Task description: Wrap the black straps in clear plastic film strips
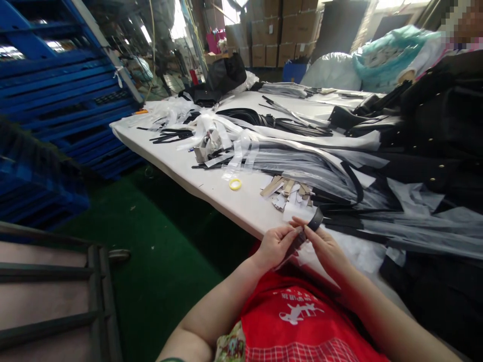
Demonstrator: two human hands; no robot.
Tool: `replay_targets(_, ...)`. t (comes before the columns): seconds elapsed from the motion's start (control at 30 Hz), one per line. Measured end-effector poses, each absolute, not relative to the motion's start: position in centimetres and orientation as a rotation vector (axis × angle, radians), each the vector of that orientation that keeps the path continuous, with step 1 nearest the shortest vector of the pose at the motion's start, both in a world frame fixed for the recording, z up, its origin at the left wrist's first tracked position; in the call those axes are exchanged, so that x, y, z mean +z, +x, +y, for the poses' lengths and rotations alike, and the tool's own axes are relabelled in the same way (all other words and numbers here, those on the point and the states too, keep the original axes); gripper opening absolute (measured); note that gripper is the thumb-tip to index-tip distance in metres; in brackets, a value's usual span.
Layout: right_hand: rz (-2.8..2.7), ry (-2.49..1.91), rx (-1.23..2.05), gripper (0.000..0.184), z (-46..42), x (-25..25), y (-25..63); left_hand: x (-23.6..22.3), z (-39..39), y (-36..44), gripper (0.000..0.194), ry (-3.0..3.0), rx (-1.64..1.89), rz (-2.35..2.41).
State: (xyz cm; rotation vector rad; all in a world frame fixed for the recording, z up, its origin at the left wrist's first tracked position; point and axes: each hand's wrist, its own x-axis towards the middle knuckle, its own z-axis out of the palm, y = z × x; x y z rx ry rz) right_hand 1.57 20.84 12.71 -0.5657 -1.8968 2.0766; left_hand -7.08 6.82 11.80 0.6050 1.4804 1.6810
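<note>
Close to the table's front edge, my left hand (277,245) and my right hand (325,247) meet on a black strap (316,219). The left thumb and fingers pinch its lower part. My right fingers are closed on it too, and a curved stretch of the strap rises above them. The strap's ends are hidden by the hands or too small to make out. Just beyond the hands lies a small pile of cardboard and paper scraps (292,193). To the right, black strips in clear plastic wrap (298,163) spread over the white table (241,206).
A yellow ring (235,184), perhaps a tape roll, lies near the table edge. Coiled black straps (241,115) sit farther back. Black bags (426,120) fill the right side. Blue pallets (56,95) stand left, with a metal-framed cart (94,281) nearer. Another person's hand (406,76) shows at upper right.
</note>
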Motion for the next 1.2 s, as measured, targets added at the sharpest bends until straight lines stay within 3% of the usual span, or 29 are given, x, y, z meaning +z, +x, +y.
replay_targets(0.13,-1.567,-0.588,1.974,0.045,23.1,14.0,1.3,12.0,6.6,-7.1,0.049,0.804,1.466,1.801)
replay_targets(0.27,-1.747,-0.578,1.932,0.041,22.3,13.7,1.6,12.8,7.8,-7.1,0.046,0.952,1.464,1.988)
replay_targets(0.4,-1.719,-0.565,2.069,0.039,23.6,14.7,1.8,13.2,8.8,-6.5,0.04,1.132,1.467,2.07)
replay_targets(0.53,-1.42,-0.639,1.879,0.035,26.4,16.6,1.9,13.0,9.4,-6.1,0.041,1.188,1.398,2.079)
replay_targets(0.73,-1.9,-0.547,1.909,0.043,24.0,15.8,2.6,13.7,10.6,-6.3,0.037,1.209,1.503,2.105)
replay_targets(0.93,-1.459,-0.569,1.845,0.038,29.5,18.8,2.9,13.6,10.6,-6.3,0.04,1.231,1.393,2.132)
replay_targets(1.1,-1.86,-0.416,1.734,0.04,27.4,20.0,2.5,15.6,12.1,-6.6,0.039,1.164,1.484,2.074)
replay_targets(1.2,-2.049,-0.306,1.83,0.048,24.9,19.7,2.1,17.0,12.8,-6.9,0.036,1.244,1.572,2.08)
